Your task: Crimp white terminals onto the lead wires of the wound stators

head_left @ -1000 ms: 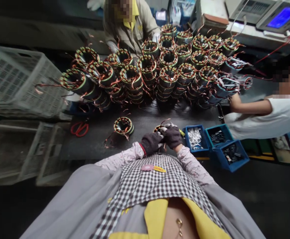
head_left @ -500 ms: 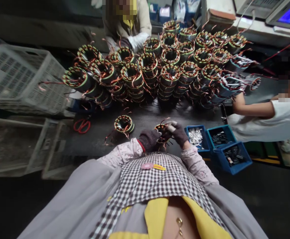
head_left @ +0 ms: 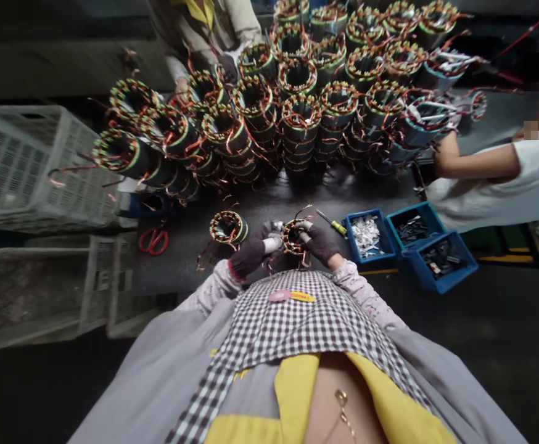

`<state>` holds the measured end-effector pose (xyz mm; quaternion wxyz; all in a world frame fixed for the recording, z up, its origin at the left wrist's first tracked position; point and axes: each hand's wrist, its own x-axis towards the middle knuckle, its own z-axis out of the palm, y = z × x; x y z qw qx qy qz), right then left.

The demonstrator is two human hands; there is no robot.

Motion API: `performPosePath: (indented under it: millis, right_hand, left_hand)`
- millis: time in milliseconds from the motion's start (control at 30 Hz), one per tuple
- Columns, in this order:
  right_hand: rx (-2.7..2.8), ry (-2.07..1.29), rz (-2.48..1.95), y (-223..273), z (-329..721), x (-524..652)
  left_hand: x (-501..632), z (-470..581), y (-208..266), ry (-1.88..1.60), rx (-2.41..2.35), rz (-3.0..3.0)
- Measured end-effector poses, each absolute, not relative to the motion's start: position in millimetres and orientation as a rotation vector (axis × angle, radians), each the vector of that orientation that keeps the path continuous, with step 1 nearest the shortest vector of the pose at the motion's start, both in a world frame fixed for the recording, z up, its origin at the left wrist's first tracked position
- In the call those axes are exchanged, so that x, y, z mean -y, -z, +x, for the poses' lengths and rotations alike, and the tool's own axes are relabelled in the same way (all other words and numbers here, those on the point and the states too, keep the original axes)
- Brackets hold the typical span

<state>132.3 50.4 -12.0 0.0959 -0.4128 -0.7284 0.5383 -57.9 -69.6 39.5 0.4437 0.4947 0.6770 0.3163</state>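
A small motor stator [head_left: 290, 248], a ring with copper windings and loose wire ends, stands on the dark bench close to my apron. My right hand [head_left: 319, 242], in a dark glove with pale fingertips, grips its right side, fingers bent over the rim. Just left of that ring is my left hand [head_left: 253, 251], gloved too; its pale fingertips are drawn together, and what they pinch is too small to make out. Farther left sits a second stator [head_left: 237, 228]. A screwdriver [head_left: 338, 227] with a yellow-green handle lies right of my right hand.
Stacked stators [head_left: 301, 120] fill the back of the bench. Red-handled scissors [head_left: 153, 242] lie left. Blue bins [head_left: 375, 256] of small parts stand right. Plastic crates [head_left: 96, 290] are at the left. One co-worker [head_left: 232, 28] is behind the stacks, another's arm [head_left: 477, 161] at right.
My left hand has drawn back leftward from the stator. My right hand stays at it, fingers now on the rim. The screwdriver now shows beside the bin. The whole view has shifted.
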Motion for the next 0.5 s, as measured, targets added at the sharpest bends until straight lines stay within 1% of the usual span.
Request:
performPosePath:
  millis: [67, 133, 233, 300, 433, 500]
  right_hand:
    - [2.077, -1.692, -1.200, 11, 135, -49]
    - [1.995, -1.782, -1.163, 8, 139, -49]
    - [1.968, -1.754, -1.184, 3, 141, -52]
    - [1.985, -1.734, -1.223, 0, 137, -53]
    - [2.011, -1.701, -1.303, 0, 128, -51]
    - [2.023, -1.641, -1.324, 2, 126, -49]
  left_hand:
    - [69, -67, -43, -0.686, -1.783, 1.351]
    - [64, -64, -42, -0.460, -1.802, 1.582]
    - [54, -43, -35, -0.106, -1.731, 1.840]
    - [46, -28, -29, 0.000, -1.722, 1.870]
    - [38, -24, -20, -0.058, -1.744, 1.723]
    - [39, -37, -19, -0.201, -1.826, 1.559]
